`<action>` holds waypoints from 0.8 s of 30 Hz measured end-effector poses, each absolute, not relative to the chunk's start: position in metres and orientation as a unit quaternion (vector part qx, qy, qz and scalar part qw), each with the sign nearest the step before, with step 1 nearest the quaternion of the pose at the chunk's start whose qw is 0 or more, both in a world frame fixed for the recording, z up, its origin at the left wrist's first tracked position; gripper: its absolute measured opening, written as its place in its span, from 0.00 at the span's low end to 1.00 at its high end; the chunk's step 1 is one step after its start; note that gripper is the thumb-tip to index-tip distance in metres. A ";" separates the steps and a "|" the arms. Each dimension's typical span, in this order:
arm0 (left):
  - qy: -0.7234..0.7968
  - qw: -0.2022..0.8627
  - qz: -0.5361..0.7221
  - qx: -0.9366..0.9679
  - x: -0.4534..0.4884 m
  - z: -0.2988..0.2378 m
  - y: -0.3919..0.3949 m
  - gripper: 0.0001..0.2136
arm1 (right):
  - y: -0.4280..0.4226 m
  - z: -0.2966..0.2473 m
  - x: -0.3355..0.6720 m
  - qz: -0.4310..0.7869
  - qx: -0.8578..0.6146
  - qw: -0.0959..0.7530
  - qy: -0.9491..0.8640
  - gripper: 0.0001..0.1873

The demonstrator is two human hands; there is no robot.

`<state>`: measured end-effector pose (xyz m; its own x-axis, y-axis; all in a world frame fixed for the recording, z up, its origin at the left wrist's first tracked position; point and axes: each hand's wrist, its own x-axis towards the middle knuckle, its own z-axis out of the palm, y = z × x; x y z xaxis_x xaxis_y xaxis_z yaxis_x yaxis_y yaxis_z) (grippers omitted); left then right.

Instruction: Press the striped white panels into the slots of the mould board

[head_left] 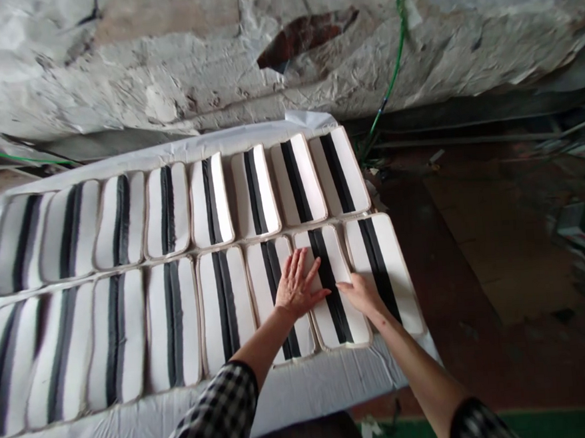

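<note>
My left hand (pixel 300 286) lies flat with spread fingers across the left part of a white pad with a black centre stripe (pixel 334 319), in the front row. At that pad's right edge is my right hand (pixel 362 295), its thumb on top and its other fingers bent out of sight around the edge. The pad has rounded corners and a beige bound rim. Close to my right hand lies the end pad of the front row (pixel 401 271). Another striped pad (pixel 262 288) sits partly beneath my left wrist.
Two rows of similar pads, such as the back-row pad (pixel 336 169), cover a table with a white sheet (pixel 328 376). A rough plastered wall (pixel 172 74) stands behind it, with a green cable (pixel 396 71) hanging down. Reddish floor (pixel 461 340) shows at right.
</note>
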<state>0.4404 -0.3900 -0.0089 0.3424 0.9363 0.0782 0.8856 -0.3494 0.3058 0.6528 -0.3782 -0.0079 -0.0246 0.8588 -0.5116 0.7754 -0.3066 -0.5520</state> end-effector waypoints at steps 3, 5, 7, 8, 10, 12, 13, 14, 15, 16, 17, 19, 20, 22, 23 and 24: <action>0.560 0.117 0.112 0.812 0.442 -0.010 -0.391 0.40 | -0.381 0.003 0.652 0.372 -0.700 0.006 -0.609 0.14; 0.561 0.118 0.110 0.812 0.441 -0.010 -0.391 0.40 | -0.382 0.010 0.650 0.350 -0.701 -0.014 -0.621 0.14; 0.562 0.113 0.108 0.812 0.441 -0.009 -0.392 0.40 | -0.382 0.015 0.647 0.325 -0.702 -0.034 -0.632 0.15; 0.562 0.110 0.108 0.813 0.441 -0.009 -0.392 0.39 | -0.383 0.017 0.646 0.312 -0.703 -0.045 -0.638 0.16; 0.560 0.104 0.110 0.815 0.442 -0.008 -0.392 0.39 | -0.383 0.019 0.644 0.286 -0.702 -0.065 -0.649 0.18; 0.561 0.104 0.112 0.814 0.447 -0.008 -0.393 0.39 | -0.384 0.020 0.642 0.262 -0.698 -0.083 -0.662 0.20; 0.564 0.104 0.113 0.812 0.451 -0.008 -0.394 0.39 | -0.385 0.021 0.642 0.251 -0.694 -0.090 -0.669 0.21; 0.568 0.104 0.115 0.808 0.455 -0.009 -0.395 0.41 | -0.386 0.022 0.641 0.241 -0.689 -0.096 -0.677 0.22; 0.575 0.103 0.116 0.803 0.459 -0.009 -0.396 0.42 | -0.387 0.023 0.642 0.231 -0.684 -0.100 -0.684 0.24; 0.579 0.097 0.123 0.800 0.462 -0.010 -0.396 0.45 | -0.388 0.025 0.643 0.222 -0.681 -0.102 -0.691 0.25; 0.579 0.089 0.127 0.800 0.465 -0.011 -0.396 0.47 | -0.389 0.027 0.647 0.213 -0.679 -0.101 -0.695 0.25; 0.578 0.071 0.132 0.802 0.470 -0.011 -0.396 0.50 | -0.391 0.034 0.659 0.191 -0.682 -0.090 -0.700 0.24; 0.577 0.066 0.132 0.803 0.470 -0.011 -0.396 0.50 | -0.393 0.037 0.668 0.169 -0.689 -0.069 -0.702 0.23; 0.575 0.064 0.134 0.805 0.470 -0.008 -0.395 0.49 | -0.398 0.043 0.693 0.103 -0.712 0.004 -0.694 0.22; 0.575 0.067 0.136 0.804 0.470 -0.007 -0.394 0.48 | -0.401 0.043 0.707 0.069 -0.729 0.051 -0.679 0.23; 0.573 0.070 0.136 0.805 0.469 -0.006 -0.394 0.46 | -0.403 0.042 0.721 0.050 -0.747 0.095 -0.656 0.27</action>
<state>0.4689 -0.3943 -0.0062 0.3055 0.9420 0.1388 0.9041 -0.3327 0.2681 0.7206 -0.4029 0.0416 0.1337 0.9897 0.0512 0.9708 -0.1204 -0.2075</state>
